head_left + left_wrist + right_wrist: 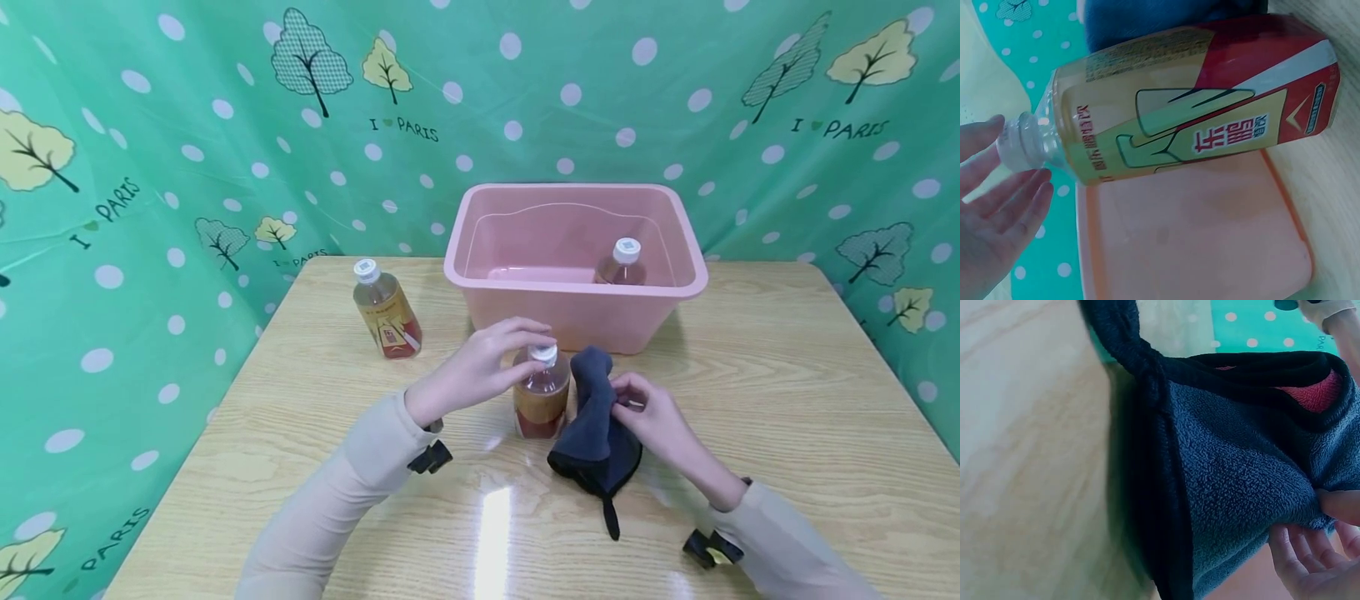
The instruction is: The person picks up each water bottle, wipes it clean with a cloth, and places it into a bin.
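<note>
In front of the pink bin stands an upright drink bottle (542, 408) with a white cap and a yellow and red label. My left hand (498, 358) holds it by the cap, the thumb on one side and the fingers on the other; the left wrist view shows the bottle's cap (1019, 142) between them. A dark blue towel (592, 417) with black edging and a hanging loop stands bunched up just right of the bottle. My right hand (656, 417) pinches its side between thumb and fingers. Red lining (1316, 394) peeks from the towel's fold in the right wrist view.
Behind the hands is the pink bin (555, 321), with another capped bottle (621, 271) inside at its right. A third bottle (387, 312) stands at the left of the wooden table (810, 400). A green patterned curtain (525, 92) hangs along the table's back and sides.
</note>
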The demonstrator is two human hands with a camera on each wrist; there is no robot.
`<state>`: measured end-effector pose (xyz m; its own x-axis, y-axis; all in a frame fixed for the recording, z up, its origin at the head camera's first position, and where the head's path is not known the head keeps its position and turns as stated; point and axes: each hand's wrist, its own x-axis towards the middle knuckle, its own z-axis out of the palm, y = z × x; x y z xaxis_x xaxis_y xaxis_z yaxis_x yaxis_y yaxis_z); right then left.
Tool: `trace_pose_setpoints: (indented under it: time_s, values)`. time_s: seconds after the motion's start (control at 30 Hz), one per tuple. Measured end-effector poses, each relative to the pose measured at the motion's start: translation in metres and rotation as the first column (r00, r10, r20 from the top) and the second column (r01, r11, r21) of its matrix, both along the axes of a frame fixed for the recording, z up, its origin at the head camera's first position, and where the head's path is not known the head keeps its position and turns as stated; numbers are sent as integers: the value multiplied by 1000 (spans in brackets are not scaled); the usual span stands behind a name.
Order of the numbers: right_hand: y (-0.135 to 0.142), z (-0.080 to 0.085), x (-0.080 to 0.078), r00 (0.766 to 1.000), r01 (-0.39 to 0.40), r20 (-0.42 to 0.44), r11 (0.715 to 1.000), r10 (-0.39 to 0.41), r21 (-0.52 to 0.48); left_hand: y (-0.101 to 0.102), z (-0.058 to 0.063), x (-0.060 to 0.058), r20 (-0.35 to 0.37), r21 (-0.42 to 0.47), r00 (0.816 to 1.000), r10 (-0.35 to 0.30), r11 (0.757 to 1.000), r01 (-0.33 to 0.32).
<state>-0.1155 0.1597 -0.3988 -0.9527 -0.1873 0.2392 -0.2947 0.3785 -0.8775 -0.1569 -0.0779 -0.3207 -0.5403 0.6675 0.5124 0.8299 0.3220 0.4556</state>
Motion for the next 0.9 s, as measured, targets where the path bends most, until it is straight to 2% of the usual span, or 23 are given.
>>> trace_pose_setpoints:
  time_s: [0.17,0.33,0.47,0.7,0.9]
  values:
    - [-5,11,-3,1000,10,-9,1000,-11,-12,2,-5,0,23,65,999,26,997,-28]
    - [-10,22,-6,1000,6,-14,999,-7,-53,3,-6,0,16,84,999,34,996,-35]
    - [-13,29,-8,1000,8,-25,999,-9,-43,3,-6,0,15,96,999,28,995,-30]
    - [-20,33,-9,1000,10,-18,999,-11,-42,3,-6,1,16,97,1000,27,995,-29]
    - [-22,28,-8,1000,4,20,1000,-4,-16,3,-6,2,14,95,999,36,995,-38]
